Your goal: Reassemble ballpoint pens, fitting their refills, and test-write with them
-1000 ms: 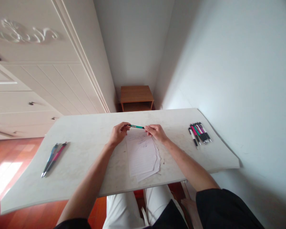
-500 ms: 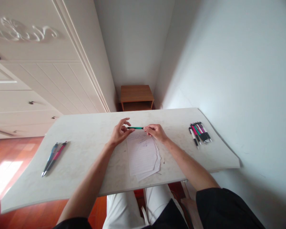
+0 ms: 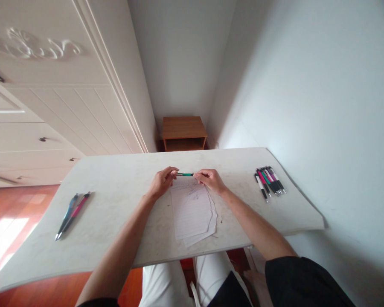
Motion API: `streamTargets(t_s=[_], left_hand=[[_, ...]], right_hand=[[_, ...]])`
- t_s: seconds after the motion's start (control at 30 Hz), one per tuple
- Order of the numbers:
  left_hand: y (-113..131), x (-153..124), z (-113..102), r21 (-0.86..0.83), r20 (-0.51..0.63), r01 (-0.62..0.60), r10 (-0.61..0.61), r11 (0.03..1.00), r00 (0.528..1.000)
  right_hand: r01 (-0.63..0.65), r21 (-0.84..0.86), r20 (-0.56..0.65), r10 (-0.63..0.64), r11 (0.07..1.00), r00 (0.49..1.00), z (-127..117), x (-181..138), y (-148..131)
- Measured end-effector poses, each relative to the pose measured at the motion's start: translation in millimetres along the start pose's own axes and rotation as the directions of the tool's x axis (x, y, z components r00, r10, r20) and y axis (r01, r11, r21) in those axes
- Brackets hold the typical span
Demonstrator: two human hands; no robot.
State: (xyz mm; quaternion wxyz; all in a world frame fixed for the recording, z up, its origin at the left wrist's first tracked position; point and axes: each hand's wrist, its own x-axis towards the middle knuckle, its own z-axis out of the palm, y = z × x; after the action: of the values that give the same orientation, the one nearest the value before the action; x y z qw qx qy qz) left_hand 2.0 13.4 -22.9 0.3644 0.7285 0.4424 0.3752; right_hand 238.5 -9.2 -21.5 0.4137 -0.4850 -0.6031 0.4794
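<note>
Green pen (image 3: pixel 187 174) level at the far edge of the papers (image 3: pixel 192 215). Right hand (image 3: pixel 210 180) pinches one end, as before. Left hand (image 3: pixel 164 181), fingers lifted half a second ago, now curled closed on the other end.

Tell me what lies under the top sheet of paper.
Another sheet pokes out from beneath the top sheet along its right and lower edges, with the white tabletop below. Anything the top sheet fully covers cannot be seen.
</note>
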Motion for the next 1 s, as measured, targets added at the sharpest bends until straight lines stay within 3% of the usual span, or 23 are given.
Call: streamTargets(t_s=[0.1, 0.3, 0.53, 0.77, 1.0], left_hand=[[-2.9, 1.6, 1.3, -0.047, -0.037, -0.040, 0.038, 0.998, 0.999], [-8.4, 6.2, 3.1, 0.061, -0.055, -0.127, 0.130, 0.990, 0.990], [-1.6, 2.2, 0.2, 0.091, 0.005, -0.034, 0.034, 0.995, 0.999], [1.4, 1.9, -1.1, 0.062, -0.004, 0.064, -0.064, 0.996, 0.998], [4.1, -0.2, -1.2, -0.154, 0.015, 0.038, -0.036, 0.987, 0.999]], right_hand=[[0.003, -0.012, -0.015, -0.004, 1.000, 1.000, -0.6, 0.3, -0.5], [0.003, -0.007, -0.032, -0.003, 1.000, 0.999, -0.5, 1.1, -2.2], [0.007, 0.003, -0.028, -0.007, 1.000, 1.000, -0.2, -0.8, -5.8], [0.020, 0.005, 0.016, -0.020, 1.000, 1.000, -0.7, -2.8, -3.0], [0.015, 0.019, -0.010, -0.015, 1.000, 1.000, -1.7, -1.4, -2.4]])
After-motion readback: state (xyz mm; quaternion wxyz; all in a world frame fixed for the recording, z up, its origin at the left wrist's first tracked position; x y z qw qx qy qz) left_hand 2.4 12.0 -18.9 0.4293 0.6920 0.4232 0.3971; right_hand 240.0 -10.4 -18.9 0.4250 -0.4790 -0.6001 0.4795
